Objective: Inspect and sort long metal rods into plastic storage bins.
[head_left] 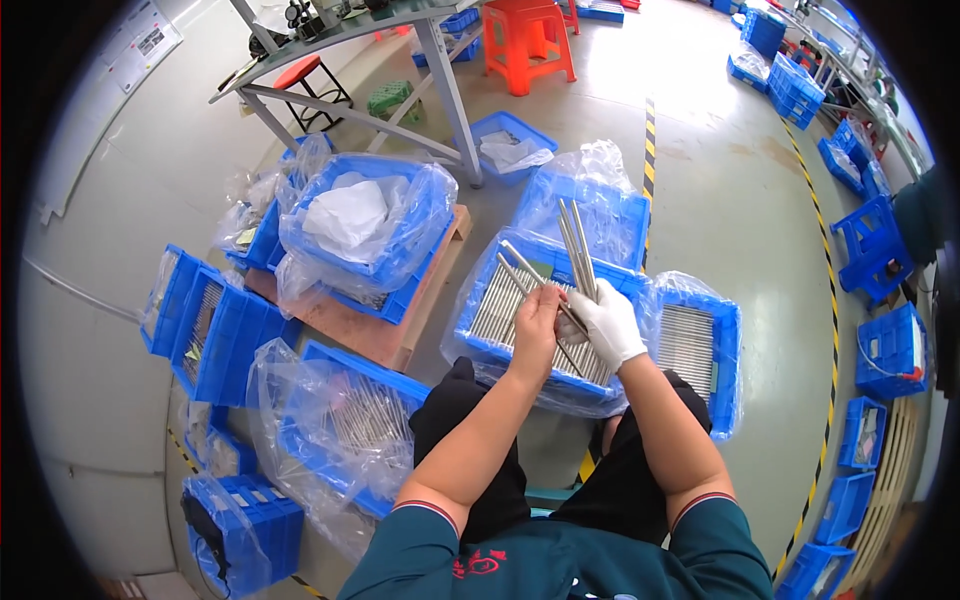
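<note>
A seated worker in a dark green shirt handles slim metal rods (pixel 577 243) above an open blue bin (pixel 467 318). The right hand (pixel 608 325), in a white glove, grasps a bundle whose upper ends fan slightly past the bin's far edge. The bare left hand (pixel 538 318), just beside it, has its fingers closed on a couple more, which slant toward the bin's far left corner; one rod runs below the hands toward the near edge. More rods lie side by side inside the plastic-lined bin, stretching from its left edge toward its near right corner, with a green piece (pixel 541 270) near the far edge.

Against the bin's right edge, a second bin (pixel 729 350) holds another row of rods; beyond the far edge stands a third (pixel 630 215), draped in clear plastic. Rods lie in a looser heap in a fourth bin (pixel 345 358) at the worker's left, partly under plastic. Farther off, a pallet (pixel 435 290) carries stacked bins topped by a white sheet (pixel 345 215), near a table (pixel 340 32) and a red stool (pixel 527 45).
</note>
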The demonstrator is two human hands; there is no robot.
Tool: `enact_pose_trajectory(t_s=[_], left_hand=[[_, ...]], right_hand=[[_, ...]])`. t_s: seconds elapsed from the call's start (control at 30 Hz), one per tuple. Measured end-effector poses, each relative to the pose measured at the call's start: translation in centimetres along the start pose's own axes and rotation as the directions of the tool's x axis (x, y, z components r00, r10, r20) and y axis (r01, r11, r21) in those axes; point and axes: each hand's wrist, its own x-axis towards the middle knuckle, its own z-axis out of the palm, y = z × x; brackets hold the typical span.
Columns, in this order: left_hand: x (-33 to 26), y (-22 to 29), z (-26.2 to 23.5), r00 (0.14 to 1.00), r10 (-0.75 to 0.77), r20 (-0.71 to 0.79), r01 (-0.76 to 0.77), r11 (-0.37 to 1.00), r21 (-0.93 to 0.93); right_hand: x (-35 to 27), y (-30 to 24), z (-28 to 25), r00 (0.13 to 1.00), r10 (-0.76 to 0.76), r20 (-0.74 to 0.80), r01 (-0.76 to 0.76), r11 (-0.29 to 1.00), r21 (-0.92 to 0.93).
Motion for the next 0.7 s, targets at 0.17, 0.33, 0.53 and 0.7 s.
enact_pose_trajectory(t_s=[0.17, 0.33, 0.53, 0.7], left_hand=[[-0.5, 0.5, -0.7, 0.9, -0.34, 0.273, 0.373, 0.925, -0.076], [-0.7, 0.4, -0.3, 0.748, -0.468, 0.47, 0.589, 0.794, -0.147], [-1.2, 0.1, -0.1, 0.733, -0.539, 0.415, 0.543, 0.831, 0.121], [-2.3, 1.6, -0.8, 0.62, -0.581, 0.527, 0.637, 0.765, 0.093]], right_hand=[[1.5, -1.6, -3.0, 0.987, 0.104, 0.121, -0.123, 0.979, 0.163], [1.5, -0.5, -3.5, 0.959, 0.181, 0.218, -0.232, 0.944, 0.235], [3.7, 0.6, -3.1, 0.994, 0.069, -0.082, -0.056, 0.987, 0.148], [8.9, 1.3, -12.2, 0.999, 0.034, -0.026, -0.013, 0.821, 0.571]])
